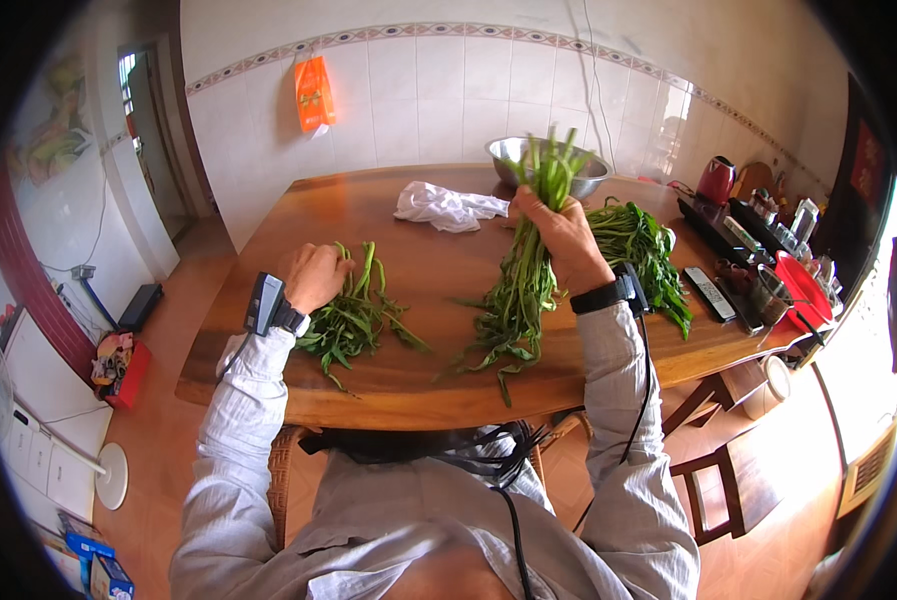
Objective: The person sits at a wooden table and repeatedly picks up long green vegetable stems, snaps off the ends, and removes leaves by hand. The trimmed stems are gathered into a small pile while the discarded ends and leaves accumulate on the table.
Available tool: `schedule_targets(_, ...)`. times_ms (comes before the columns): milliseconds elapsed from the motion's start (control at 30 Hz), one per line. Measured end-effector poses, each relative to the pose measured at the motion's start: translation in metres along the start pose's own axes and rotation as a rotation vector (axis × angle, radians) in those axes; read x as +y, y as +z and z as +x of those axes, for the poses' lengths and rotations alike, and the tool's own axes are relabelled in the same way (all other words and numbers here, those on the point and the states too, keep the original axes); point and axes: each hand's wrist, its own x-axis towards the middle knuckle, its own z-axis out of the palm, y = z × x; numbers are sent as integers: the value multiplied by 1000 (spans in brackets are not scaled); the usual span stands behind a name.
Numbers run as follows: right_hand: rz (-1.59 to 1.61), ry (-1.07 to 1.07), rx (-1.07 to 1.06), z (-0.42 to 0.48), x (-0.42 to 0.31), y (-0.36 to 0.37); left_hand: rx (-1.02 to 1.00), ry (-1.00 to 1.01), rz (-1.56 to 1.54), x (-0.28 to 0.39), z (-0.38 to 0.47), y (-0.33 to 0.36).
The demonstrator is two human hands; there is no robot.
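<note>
My right hand (562, 238) is closed around the stems of a bunch of leafy green vegetables (527, 296), held upright with the cut ends up and the leaves hanging down to the wooden table (433, 375). At the left, my left hand (317, 276) rests on the stems of a smaller pile of greens (354, 322); its fingers are partly hidden, so its grip is unclear. Another heap of greens (636, 247) lies just right of my right hand. Behind the held bunch stands a stainless steel bowl (591, 176).
A crumpled white cloth (448, 206) lies near the table's back. On the right are a phone (709, 294), a red basin (801, 289), a glass jar (769, 296), a dark tray and a red kettle (716, 180). Wooden stools (748, 480) stand on the floor at the right.
</note>
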Motion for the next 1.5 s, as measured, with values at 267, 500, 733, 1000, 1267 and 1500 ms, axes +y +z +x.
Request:
schedule_targets(267,-240,14,-409,-5,9,4,61,274,-240,-12,5,15)
schedule_targets(500,-352,-258,-351,-9,7,19,-145,294,-64,-3,4,27)
schedule_targets(733,-883,-399,-133,-8,14,21,-160,67,173,16,10,11)
schedule_targets(1000,-557,-425,-210,-4,15,19,-107,184,144,29,15,45)
schedule_targets(1267,-112,-10,-287,-15,2,31,211,201,-463,54,12,22)
schedule_targets(1500,-59,43,-306,-31,7,57,313,284,-835,105,-8,4)
